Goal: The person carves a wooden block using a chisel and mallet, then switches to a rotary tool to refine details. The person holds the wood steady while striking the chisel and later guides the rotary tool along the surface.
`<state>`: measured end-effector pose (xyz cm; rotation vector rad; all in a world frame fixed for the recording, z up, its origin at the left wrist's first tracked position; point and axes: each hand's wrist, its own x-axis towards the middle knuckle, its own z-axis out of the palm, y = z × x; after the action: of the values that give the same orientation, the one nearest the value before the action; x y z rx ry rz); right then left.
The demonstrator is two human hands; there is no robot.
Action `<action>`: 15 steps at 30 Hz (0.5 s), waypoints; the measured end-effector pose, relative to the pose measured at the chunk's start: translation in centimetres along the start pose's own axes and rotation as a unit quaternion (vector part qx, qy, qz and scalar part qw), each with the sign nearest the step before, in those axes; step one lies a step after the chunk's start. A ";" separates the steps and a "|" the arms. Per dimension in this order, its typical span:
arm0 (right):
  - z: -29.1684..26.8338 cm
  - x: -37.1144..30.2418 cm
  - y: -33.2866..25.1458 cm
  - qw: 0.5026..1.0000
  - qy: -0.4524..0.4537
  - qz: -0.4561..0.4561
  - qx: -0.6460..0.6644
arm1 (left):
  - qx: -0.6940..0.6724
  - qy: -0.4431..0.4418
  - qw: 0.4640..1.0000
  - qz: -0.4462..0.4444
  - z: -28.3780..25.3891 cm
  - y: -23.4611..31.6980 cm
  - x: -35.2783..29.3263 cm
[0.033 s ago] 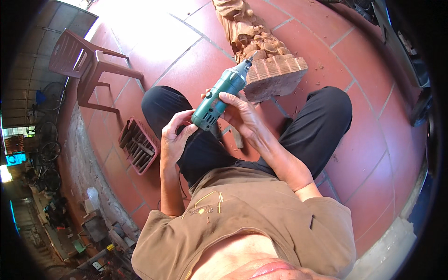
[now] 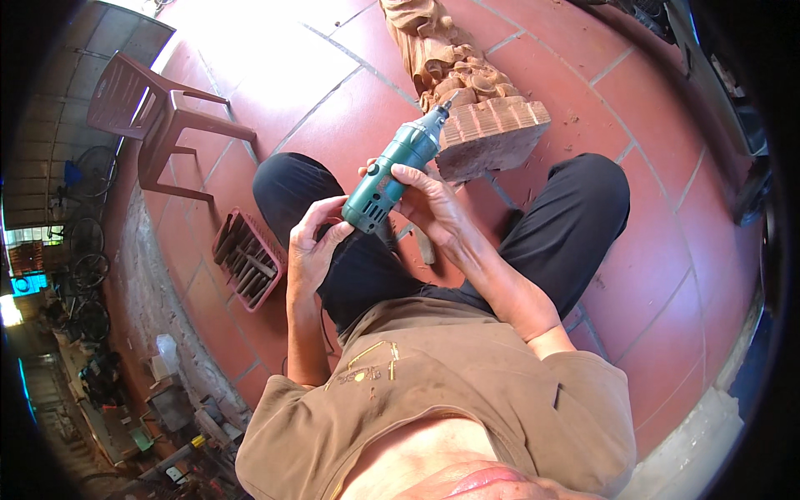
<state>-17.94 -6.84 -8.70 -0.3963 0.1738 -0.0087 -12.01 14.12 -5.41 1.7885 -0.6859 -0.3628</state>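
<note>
Between my knees I hold a green handheld rotary tool, tilted with its grey nose and bit pointing up and to the right. My right hand wraps round the body from below, its thumb lying along the upper side. At the rear end, my left hand grips the casing between thumb and fingers. Just beyond the nose lies a carved wooden figure, its block-like ridged base turned toward me. Whether the bit touches the wood, I cannot tell.
A pink basket of wooden-handled tools sits by my left knee. Farther left stands a brown plastic chair. Wood chips dot the red tiled floor. Bicycles and clutter line the left side. Behind the figure's base lies a wooden piece.
</note>
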 end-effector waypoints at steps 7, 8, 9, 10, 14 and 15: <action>0.2 0.3 1.3 1.000 -0.023 0.009 -0.007 | -0.116 -0.055 0.988 -0.082 -1.5 1.7 -0.4; 0.4 0.2 1.6 0.999 -0.029 0.010 -0.010 | -0.126 -0.064 0.987 -0.082 -1.5 1.8 -0.4; 0.7 0.1 1.8 1.000 -0.024 0.011 -0.016 | -0.137 -0.072 0.985 -0.082 -1.6 1.8 -0.5; 1.1 -0.1 1.9 0.999 -0.020 0.013 -0.023 | -0.112 -0.067 0.988 -0.087 -1.6 1.2 -0.4; 0.9 -0.4 2.9 0.999 -0.014 0.020 -0.028 | 0.172 -0.054 0.982 -0.059 0.3 3.4 0.4; 0.9 -0.5 3.1 0.999 -0.012 0.022 -0.032 | 0.196 -0.053 0.979 -0.037 0.5 3.3 0.6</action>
<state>-18.39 -3.57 -8.99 -0.4555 0.1585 0.0455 -12.77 12.72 -2.39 2.1841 -0.8089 -0.3937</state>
